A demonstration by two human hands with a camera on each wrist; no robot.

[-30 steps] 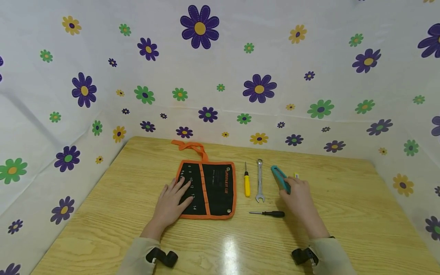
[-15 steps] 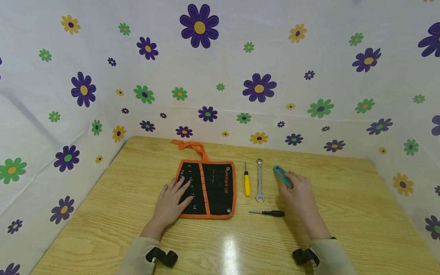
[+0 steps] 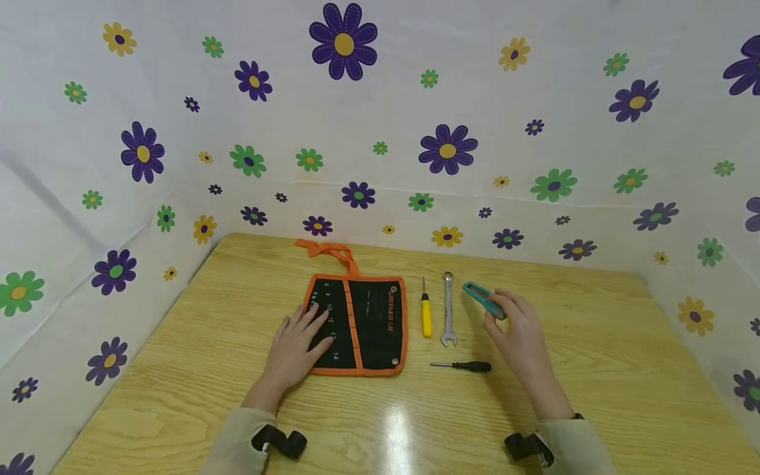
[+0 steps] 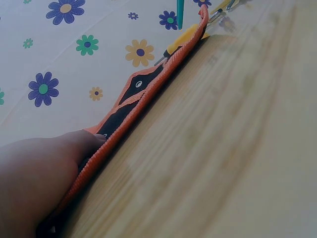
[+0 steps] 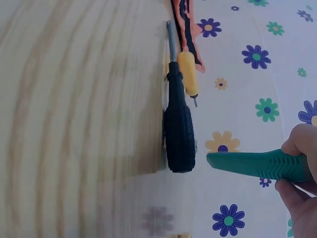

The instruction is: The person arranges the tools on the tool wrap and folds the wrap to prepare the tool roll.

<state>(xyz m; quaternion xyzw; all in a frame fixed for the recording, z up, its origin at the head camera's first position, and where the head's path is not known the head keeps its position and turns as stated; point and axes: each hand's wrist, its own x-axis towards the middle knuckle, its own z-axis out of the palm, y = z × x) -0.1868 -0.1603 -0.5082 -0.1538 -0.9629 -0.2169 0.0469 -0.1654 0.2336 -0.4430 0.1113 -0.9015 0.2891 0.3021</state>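
My left hand (image 3: 297, 349) lies with fingers spread on the left part of a black tool pouch (image 3: 380, 330) with orange edging and printed sizes. In the left wrist view, its thumb rests on the pouch (image 4: 116, 121) near the edge. My right hand (image 3: 522, 333) pinches one end of a teal utility knife (image 3: 482, 298), held above the table. Its ridged handle (image 5: 237, 161) shows in the right wrist view; no blade is visible. Left of that hand lie a combination wrench (image 3: 448, 310), a yellow-handled screwdriver (image 3: 426, 316) and, nearer me, a black-handled screwdriver (image 3: 472, 366).
The wooden table (image 3: 368, 422) meets a white flower-print cloth (image 3: 392, 92) at the back and sides. An orange tie strap (image 3: 332, 252) runs from the pouch toward the back edge.
The right hand has lifted the utility knife off the table, and the knife has tilted more sideways, its far end swinging left. The left hand has stayed on the pouch.
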